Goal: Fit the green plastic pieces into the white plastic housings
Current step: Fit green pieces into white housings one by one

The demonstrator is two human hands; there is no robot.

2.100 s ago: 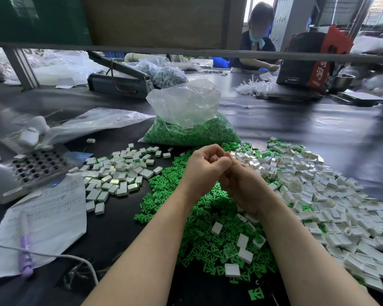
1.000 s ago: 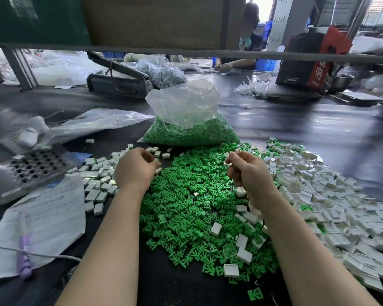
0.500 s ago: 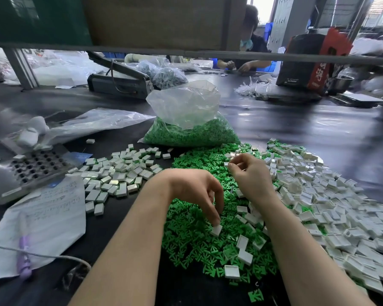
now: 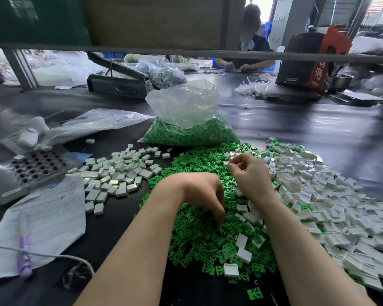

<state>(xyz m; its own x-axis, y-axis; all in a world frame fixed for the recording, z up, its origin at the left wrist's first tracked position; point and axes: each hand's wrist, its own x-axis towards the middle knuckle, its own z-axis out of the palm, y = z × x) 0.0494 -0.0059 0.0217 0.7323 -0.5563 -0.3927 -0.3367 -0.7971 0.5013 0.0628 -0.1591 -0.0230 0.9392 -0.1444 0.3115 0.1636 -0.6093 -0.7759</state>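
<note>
A broad pile of green plastic pieces lies in the middle of the black table. Loose white housings are heaped to its right, and a few lie on the green pile. My left hand hangs over the near part of the green pile, fingers curled down with the tips among the pieces. What they hold is hidden. My right hand hovers at the far edge of the pile and pinches a small white housing between thumb and fingertips.
A heap of filled housings lies at the left. A clear bag of green pieces stands behind the pile. A perforated metal block, a written paper, a purple pen and a cable lie at the left. A person works across the table.
My hands parted from the middle. The left went to the left heap, then came back down onto the near part of the green pile. The right hand stayed at the far edge.
</note>
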